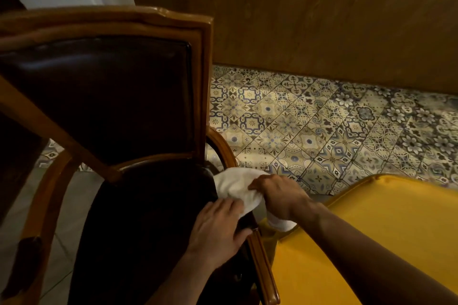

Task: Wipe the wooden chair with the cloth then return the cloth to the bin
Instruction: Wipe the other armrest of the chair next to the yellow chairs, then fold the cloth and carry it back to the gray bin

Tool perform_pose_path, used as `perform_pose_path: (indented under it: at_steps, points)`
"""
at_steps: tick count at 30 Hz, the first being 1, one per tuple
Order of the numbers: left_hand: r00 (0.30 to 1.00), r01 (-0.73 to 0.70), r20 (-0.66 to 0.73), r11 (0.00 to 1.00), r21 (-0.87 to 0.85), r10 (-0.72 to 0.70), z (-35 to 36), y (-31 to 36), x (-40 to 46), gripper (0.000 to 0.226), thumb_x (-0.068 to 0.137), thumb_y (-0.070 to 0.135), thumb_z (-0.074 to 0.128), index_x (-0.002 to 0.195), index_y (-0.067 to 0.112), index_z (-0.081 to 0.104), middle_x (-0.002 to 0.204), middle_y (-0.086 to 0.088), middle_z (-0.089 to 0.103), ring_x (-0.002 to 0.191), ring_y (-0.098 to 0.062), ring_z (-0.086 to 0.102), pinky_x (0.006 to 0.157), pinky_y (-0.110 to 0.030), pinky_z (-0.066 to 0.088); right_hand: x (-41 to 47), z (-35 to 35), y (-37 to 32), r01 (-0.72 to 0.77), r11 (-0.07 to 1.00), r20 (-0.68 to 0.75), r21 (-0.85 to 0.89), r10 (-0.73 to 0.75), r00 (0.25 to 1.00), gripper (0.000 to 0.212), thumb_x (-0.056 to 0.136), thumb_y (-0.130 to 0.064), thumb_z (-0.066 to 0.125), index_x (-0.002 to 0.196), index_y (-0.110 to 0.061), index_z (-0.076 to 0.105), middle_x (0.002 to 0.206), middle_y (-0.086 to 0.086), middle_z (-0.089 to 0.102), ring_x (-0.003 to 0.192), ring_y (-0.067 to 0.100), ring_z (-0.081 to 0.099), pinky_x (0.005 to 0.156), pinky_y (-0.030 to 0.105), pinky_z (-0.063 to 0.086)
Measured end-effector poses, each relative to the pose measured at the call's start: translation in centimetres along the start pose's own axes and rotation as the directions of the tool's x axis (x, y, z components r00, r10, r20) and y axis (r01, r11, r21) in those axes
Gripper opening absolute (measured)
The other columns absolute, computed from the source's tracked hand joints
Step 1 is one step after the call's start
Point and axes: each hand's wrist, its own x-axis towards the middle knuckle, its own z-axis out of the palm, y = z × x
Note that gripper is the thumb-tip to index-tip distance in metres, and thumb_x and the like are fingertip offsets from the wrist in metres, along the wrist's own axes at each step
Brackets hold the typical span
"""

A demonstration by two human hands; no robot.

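right hand (pixel 277 195), grip closed on white cloth (pixel 238 189) at wooden chair (pixel 203 62) armrest; left hand (pixel 218 226) flat, grip wide, touching the cloth edge.

wooden chair (pixel 158 20): 1 | cloth (pixel 235 188): 1 | hands: 2 | yellow seat (pixel 371 230): 1

Two bare forearms in view, no sleeves, no watch, rings or gloves seen. Left hand (pixel 218 228): fingers together, short plain nails, knuckles & back of hand showing; forearm enters from bottom edge, left of the yellow surface (pixel 371 218). Right hand (pixel 280 195): back of hand & wrist showing, fingertips hidden; forearm lies over the yellow surface.
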Motion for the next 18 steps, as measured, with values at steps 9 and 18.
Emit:
perform_pose_path:
  at_steps: [9,18]
  points:
    - [0.99,0.124,0.079,0.992,-0.038,-0.121,-7.0,1.9,-1.0,0.057,0.079,0.059,0.066,0.126,0.037,0.04,0.126,0.013,0.056,0.115,-0.013,0.056,0.097,-0.031,0.043,-5.5,-6.1,-3.7,0.029,0.987,0.099,0.157,-0.045,0.994,0.046,0.091,-0.01,0.051,0.132,-0.03,0.059,0.13,0.004,0.06,0.12,0.026,0.053,0.096,0.033,0.043]
    - [0.994,0.075,-0.081,0.996,0.051,-0.071,-17.9,1.9,-0.5,0.033,0.09,0.017,0.06,0.116,0.037,0.055,0.111,0.01,0.07,0.097,-0.015,0.067,0.079,-0.031,0.049,-9.1,-11.4,-4.1,-0.028,0.995,-0.11,0.097,0.038,0.993,0.033,0.079,-0.028,0.073,0.111,-0.027,0.063,0.108,0.004,0.064,0.1,0.024,0.06,0.076,0.027,0.041]
